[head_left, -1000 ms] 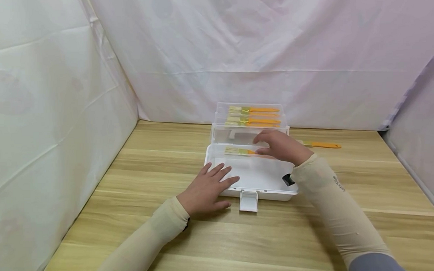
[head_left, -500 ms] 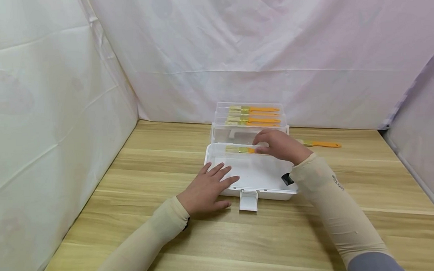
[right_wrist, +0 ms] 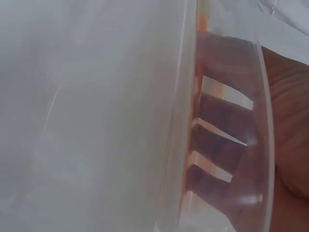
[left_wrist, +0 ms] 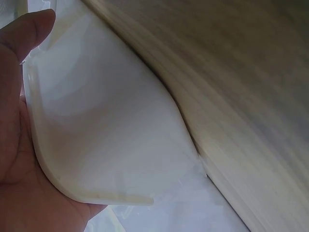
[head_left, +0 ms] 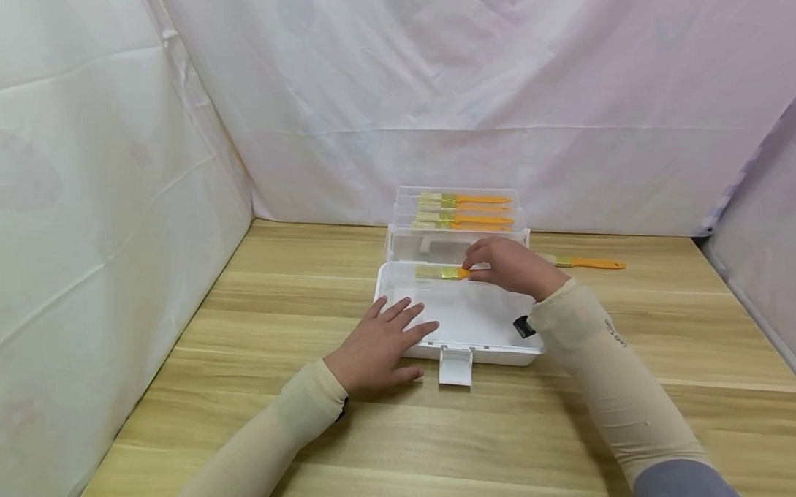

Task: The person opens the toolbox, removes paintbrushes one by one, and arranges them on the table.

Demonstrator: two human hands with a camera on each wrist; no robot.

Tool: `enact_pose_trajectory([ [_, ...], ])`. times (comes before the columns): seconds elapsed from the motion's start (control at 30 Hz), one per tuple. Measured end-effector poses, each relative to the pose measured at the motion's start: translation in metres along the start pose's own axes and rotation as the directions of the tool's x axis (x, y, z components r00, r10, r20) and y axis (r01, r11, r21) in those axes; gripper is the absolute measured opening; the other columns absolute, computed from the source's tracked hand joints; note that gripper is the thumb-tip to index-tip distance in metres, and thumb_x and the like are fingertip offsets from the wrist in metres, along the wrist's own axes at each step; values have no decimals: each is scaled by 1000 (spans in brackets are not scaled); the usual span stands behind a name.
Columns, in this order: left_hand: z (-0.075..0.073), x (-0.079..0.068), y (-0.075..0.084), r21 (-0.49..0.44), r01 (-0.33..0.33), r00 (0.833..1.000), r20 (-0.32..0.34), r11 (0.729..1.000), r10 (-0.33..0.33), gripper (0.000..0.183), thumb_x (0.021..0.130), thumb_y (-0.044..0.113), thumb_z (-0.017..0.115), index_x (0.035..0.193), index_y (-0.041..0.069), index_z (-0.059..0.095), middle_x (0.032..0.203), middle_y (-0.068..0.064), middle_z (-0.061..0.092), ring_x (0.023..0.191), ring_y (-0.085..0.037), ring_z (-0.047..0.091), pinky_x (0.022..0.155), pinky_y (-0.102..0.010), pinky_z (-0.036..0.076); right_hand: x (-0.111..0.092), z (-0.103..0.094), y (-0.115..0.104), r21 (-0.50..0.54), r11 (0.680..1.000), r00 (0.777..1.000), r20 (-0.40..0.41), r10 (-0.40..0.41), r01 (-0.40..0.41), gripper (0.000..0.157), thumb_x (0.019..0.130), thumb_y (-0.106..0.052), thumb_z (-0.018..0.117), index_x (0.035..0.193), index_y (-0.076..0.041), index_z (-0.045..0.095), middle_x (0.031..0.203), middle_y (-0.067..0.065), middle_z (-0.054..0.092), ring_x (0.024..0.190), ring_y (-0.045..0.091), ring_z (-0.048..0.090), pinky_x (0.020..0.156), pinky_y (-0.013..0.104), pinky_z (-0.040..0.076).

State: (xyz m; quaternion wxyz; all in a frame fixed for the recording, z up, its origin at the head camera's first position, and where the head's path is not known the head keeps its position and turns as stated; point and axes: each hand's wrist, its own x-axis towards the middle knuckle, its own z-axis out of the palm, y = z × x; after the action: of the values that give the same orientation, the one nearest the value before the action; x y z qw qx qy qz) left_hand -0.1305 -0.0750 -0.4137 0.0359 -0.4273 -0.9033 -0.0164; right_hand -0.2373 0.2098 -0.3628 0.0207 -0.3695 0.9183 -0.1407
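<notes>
My right hand [head_left: 513,266] reaches over the back of a white plastic case [head_left: 469,319] and pinches the orange handle of a paintbrush [head_left: 450,273], whose pale bristles point left. In the right wrist view, the fingers [right_wrist: 224,104] show through a clear tray wall [right_wrist: 268,145], along the orange handle [right_wrist: 201,87]. My left hand [head_left: 378,348] rests with spread fingers on the case's front left corner. Its palm lies against the case's rim [left_wrist: 41,154] in the left wrist view.
Clear upper trays [head_left: 403,212] behind the case hold several orange-handled paintbrushes [head_left: 482,219]. Another paintbrush [head_left: 592,264] lies on the wooden table [head_left: 294,281] to the right. A white latch [head_left: 455,366] hangs at the case's front. Fabric [head_left: 431,79] walls the back and sides.
The right thumb and fingers have drawn together on the paintbrush's handle. The brush has straightened and shifted slightly back and to the right. The left hand has stayed still.
</notes>
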Motion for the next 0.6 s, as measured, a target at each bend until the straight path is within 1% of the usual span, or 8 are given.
enact_pose_trajectory([
  [0.13,-1,0,0,-5,0,1000,9,1000,0,72,90,57,62,151,26,41,154,-10,41,146,-31,29,116,-57,18,-2,1,1,31,999,1000,-24,-4,5,15,89,-14,76,103,-8,77,110,7,70,105,28,63,93,46,49],
  [0.3,-1,0,0,-3,0,1000,15,1000,0,72,91,58,61,152,26,41,154,-10,41,146,-31,29,115,-57,18,-5,3,2,64,998,998,-55,14,-10,14,92,-11,71,105,-8,75,113,8,69,108,29,62,94,48,48],
  [0.47,-1,0,0,-6,1,1000,7,1000,-1,72,90,57,62,152,26,41,154,-10,41,146,-31,29,116,-57,18,-6,4,3,86,995,996,-68,51,-45,14,94,-13,68,105,-10,75,114,6,67,107,27,61,92,47,49],
  [0.6,-1,0,0,-5,5,1000,6,1000,-5,72,90,57,62,152,26,41,154,-10,41,146,-31,29,116,-56,17,-7,2,3,94,995,995,-90,48,-39,14,94,-14,68,105,-10,74,114,6,67,105,26,62,90,46,50],
])
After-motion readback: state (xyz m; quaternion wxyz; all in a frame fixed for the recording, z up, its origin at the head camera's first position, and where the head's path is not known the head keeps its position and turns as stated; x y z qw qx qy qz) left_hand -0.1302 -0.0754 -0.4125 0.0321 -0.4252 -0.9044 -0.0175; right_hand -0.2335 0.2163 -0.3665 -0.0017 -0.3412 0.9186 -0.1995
